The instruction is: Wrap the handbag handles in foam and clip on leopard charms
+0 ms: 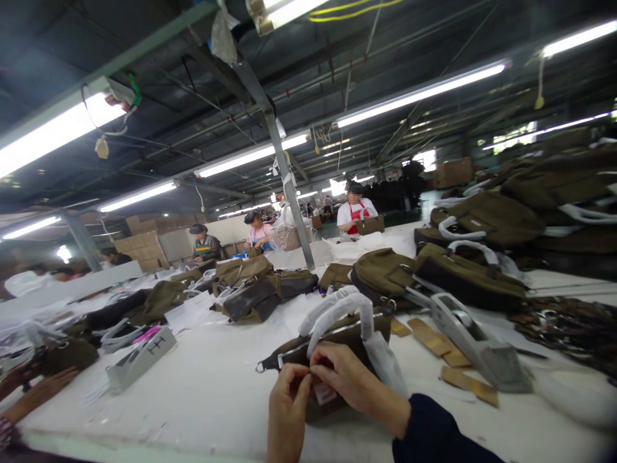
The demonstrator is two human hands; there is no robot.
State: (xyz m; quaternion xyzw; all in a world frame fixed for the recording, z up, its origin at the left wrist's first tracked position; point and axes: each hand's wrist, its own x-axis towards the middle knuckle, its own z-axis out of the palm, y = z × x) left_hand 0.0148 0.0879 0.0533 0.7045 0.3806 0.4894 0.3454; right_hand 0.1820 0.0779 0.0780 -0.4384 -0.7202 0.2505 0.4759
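Head view: both hands meet at the front of an olive bag [359, 341], which stands on the white bench [207, 399], its two white-wrapped handles [354, 315] arched above it. The left hand [289, 405] rises almost upright in front of the bag, wrist low, fingers curled, with thumb and forefinger pinched closed. The right hand [347, 376] slants in across the bag's front from its right, a dark sleeve [434, 431] behind the wrist; its knuckles are bent and uppermost, and its thumb and forefinger are pinched closed too. The two sets of fingertips nearly touch, just above a pale label [324, 393] on the bag; whatever they grip between them is too small to tell.

Right of the bag lie brown card pieces [436, 337], then a grey tape dispenser [482, 347] and, further right, a heap of dark straps [569, 328]. Well to the bag's left sits a pale tape dispenser [142, 360], and beyond that another person's hand [48, 389] rests by a dark bag [67, 355]. Behind the bag, more olive bags [265, 286] are piled, with a metal post [289, 186] past them. Farthest behind it, a person in a red apron [359, 215] holds a bag, under tube lamps [424, 93].
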